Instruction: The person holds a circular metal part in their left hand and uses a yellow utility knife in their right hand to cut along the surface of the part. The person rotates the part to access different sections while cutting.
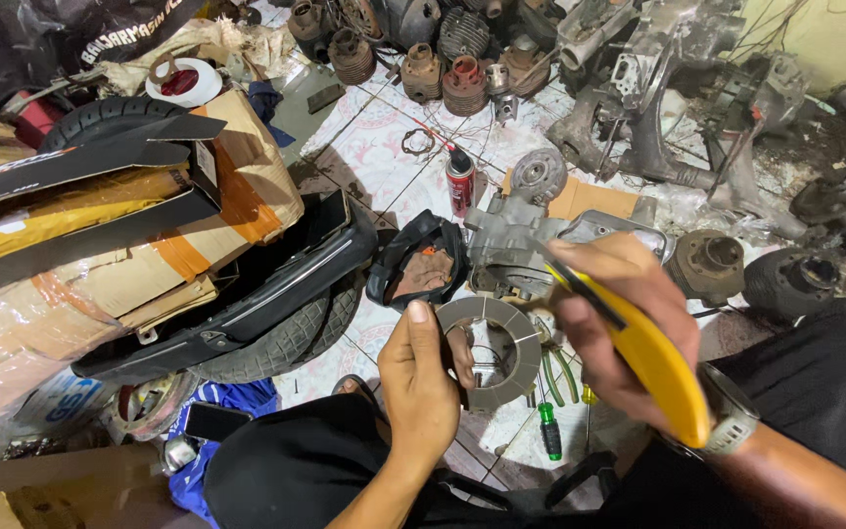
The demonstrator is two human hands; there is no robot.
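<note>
Fingers of the left hand are curled around the rim of a grey clutch ring, held up over the tiled floor. A yellow-handled tool is gripped tight by the right hand. Just behind, an engine block and a red spray can are parked.

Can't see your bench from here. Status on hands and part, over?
Left hand grips grey ring-shaped part. Right hand holds yellow-handled tool near its rim. Engine casing just behind, pliers beneath.
</note>
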